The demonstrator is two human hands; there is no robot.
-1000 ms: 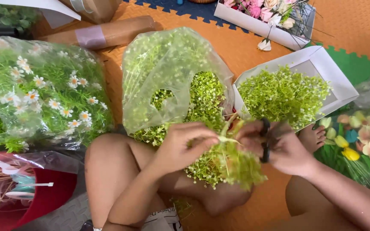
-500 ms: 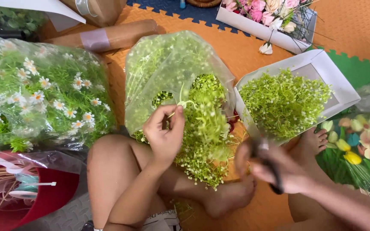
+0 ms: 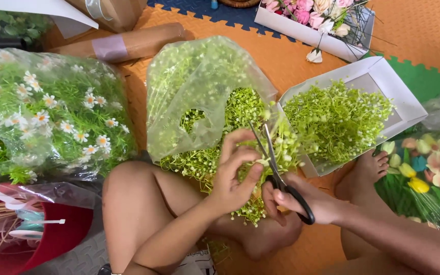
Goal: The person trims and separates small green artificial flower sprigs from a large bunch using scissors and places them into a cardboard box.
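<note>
A bunch of small green artificial sprigs [image 3: 240, 114] spills from a clear plastic bag [image 3: 194, 81] in front of my knees. My left hand [image 3: 235, 173] pinches one sprig of this bunch near its stem. Black-handled scissors [image 3: 281, 178] sit in my right hand [image 3: 301, 201], blades apart and pointing up into the sprigs just right of my left fingers. A white box [image 3: 398, 86] to the right holds several cut green sprigs [image 3: 337, 119].
A wrapped bunch of white daisies [image 3: 42, 122] lies at left, above a red container [image 3: 52, 239] with sticks. Pink flowers fill a white box [image 3: 306, 30] at the back. Coloured tulips [image 3: 429, 168] lie at right. Brown paper rolls [image 3: 128, 43] rest on the orange foam mat [image 3: 291, 56].
My right hand has risen from low right and brought the scissors up to the sprig. My left hand moved lower and to the right, now pinching a sprig beside the blades.
</note>
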